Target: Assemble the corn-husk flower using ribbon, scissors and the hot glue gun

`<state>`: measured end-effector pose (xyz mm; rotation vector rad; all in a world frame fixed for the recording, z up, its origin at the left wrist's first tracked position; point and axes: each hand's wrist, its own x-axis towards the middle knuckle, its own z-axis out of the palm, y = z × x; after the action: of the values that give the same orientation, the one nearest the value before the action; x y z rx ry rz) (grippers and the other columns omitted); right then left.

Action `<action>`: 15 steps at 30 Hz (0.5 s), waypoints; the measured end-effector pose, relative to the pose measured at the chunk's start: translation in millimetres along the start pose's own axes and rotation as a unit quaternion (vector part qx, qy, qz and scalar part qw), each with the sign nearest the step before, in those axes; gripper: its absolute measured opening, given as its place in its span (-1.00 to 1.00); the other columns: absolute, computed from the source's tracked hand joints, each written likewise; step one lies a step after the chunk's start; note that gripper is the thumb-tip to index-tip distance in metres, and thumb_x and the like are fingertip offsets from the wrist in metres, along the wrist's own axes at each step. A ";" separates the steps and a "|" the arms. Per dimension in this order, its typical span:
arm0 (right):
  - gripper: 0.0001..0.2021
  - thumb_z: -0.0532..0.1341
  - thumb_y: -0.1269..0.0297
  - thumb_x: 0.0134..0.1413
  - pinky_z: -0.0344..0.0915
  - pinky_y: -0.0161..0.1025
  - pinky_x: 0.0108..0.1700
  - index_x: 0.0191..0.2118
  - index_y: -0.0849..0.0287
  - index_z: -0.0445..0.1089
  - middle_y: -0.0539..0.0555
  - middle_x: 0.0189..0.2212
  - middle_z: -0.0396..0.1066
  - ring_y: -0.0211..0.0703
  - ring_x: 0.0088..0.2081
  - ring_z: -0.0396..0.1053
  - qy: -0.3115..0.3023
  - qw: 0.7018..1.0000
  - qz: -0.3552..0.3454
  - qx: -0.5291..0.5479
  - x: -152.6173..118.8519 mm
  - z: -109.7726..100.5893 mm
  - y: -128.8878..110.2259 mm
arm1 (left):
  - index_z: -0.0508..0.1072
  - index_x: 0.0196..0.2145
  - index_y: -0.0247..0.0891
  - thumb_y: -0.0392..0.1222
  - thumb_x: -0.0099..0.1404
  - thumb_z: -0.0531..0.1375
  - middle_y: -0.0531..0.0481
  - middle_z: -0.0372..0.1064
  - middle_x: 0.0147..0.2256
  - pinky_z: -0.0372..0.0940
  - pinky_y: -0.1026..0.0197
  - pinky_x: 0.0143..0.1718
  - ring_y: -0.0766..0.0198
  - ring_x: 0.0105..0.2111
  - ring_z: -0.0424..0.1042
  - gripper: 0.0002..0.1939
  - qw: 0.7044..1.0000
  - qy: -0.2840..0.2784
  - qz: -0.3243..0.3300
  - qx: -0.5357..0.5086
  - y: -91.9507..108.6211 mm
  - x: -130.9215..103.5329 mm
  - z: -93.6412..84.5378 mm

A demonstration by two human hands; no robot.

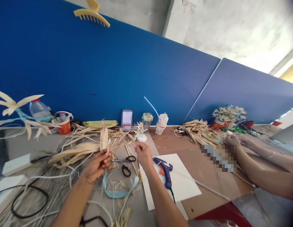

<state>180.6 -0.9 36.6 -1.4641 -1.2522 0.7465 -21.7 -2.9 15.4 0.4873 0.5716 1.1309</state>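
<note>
A pale corn husk strip (104, 137) stands upright, pinched between the thumb and fingers of my left hand (99, 164). My right hand (144, 155) is closed, its fingertips pressed together; whatever they hold is too small to make out. Between my hands lie black-handled scissors (126, 170), with a light blue ribbon (118, 193) curving below them. Just beyond my right hand is a small husk flower (140, 129) on a white base (142, 138). A blue glue gun (167, 176) rests on a white sheet (184, 179) beside my right forearm.
Dried husks (75, 151) cover the left side, among cords and a white power strip (16, 164). A phone (127, 118), a glass jar (147, 121) and stacked cups (160, 127) stand by the blue partition (137, 72). At right, another person's hands (233, 140) work near more husks (196, 130).
</note>
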 end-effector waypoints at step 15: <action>-0.84 0.11 0.35 -0.05 0.13 -0.30 -0.37 -0.39 0.18 0.44 0.02 -0.55 0.35 -0.18 -0.46 0.26 0.008 0.993 -0.019 -0.117 19.6 -4.4 15.6 | 0.40 -0.45 -0.38 -0.49 0.00 0.27 0.02 0.29 -0.51 0.05 0.52 -0.72 0.55 -0.66 0.15 -0.85 1.000 0.003 -0.006 0.025 -2.9 1.2 0.1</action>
<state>194.8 17.4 26.0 -1.6264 -1.3879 0.5741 -19.2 -2.9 13.5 0.5229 0.6082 1.1100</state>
